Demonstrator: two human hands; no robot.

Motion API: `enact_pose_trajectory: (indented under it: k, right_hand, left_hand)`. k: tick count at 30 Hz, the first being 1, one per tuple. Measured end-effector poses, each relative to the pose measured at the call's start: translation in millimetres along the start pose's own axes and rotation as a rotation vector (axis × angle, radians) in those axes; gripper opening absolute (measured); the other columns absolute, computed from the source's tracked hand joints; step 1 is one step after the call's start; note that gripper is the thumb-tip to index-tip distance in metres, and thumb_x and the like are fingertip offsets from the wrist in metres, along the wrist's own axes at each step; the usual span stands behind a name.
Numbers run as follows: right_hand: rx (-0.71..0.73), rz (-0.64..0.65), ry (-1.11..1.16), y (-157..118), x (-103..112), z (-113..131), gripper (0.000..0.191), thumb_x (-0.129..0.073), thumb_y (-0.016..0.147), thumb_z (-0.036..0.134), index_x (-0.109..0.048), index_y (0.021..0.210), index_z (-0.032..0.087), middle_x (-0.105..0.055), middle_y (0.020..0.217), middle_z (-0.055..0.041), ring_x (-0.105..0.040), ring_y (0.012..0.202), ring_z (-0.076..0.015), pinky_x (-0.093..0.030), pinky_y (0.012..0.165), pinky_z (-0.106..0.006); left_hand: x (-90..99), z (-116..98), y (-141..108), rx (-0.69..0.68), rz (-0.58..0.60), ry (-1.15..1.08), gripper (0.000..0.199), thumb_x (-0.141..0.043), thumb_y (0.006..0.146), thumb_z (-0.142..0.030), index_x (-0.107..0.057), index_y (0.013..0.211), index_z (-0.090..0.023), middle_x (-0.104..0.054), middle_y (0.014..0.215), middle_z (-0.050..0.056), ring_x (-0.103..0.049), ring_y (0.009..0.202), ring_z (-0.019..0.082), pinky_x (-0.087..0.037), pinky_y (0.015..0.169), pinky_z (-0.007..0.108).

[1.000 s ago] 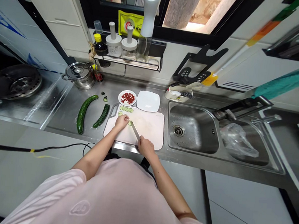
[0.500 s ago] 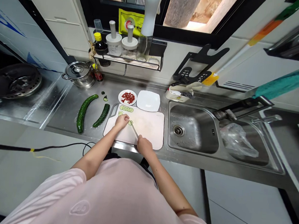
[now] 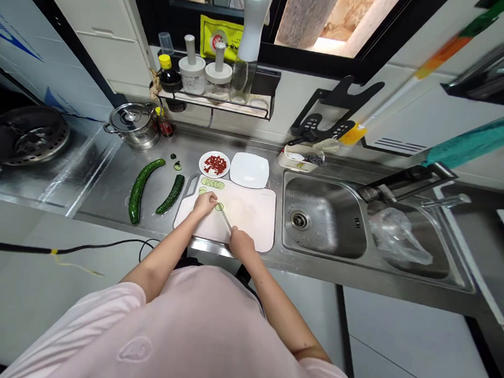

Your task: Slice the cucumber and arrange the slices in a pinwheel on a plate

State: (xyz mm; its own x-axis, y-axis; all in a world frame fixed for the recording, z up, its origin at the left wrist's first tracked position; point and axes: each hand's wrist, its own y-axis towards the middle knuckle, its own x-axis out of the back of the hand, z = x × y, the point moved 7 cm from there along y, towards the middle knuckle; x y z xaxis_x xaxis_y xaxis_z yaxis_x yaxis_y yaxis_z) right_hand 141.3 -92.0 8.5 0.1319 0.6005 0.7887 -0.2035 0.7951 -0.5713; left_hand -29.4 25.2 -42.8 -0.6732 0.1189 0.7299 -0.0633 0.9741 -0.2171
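Observation:
My right hand (image 3: pixel 242 244) is wrapped round the handle of a knife (image 3: pixel 226 218), whose narrow blade points away to the upper left over the white cutting board (image 3: pixel 258 219). By the blade's tip lies a round cucumber slice (image 3: pixel 219 207). My left hand (image 3: pixel 205 204) rests on the board just left of that slice, its fingers bent together; what is in them, if anything, I cannot make out. Beyond it, a row of overlapping cucumber slices (image 3: pixel 212 183) lies along the board's far edge, with another slice below the row's left end.
Left of the board are a cut cucumber (image 3: pixel 171 195), a whole cucumber (image 3: pixel 139 194) and small end pieces (image 3: pixel 177 165). Behind it stand a plate of chopped red pieces (image 3: pixel 214 164) and a white square dish (image 3: pixel 249 170). The sink (image 3: pixel 326 219) is to the right, a lidded pot (image 3: pixel 134 124) back left.
Both hands, the knife and the slice look almost the same as before. The whole view has shifted very slightly.

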Motion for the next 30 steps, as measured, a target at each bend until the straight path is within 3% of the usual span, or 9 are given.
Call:
enact_pose_trajectory:
  k: [30]
  right_hand:
    - [0.005,0.009,0.003,6.3,2.8,-0.8,0.022,-0.041,0.085,0.014,-0.05,0.106,0.014,-0.064,0.096,-0.0153,-0.063,0.09,-0.0253,-0.044,0.068,-0.03]
  left_hand:
    - [-0.4,1.7,1.1,0.033,0.018,-0.008,0.015,-0.063,0.071,-0.021,-0.066,0.085,-0.019,-0.062,0.071,-0.001,-0.054,0.065,0.012,-0.037,0.061,0.022]
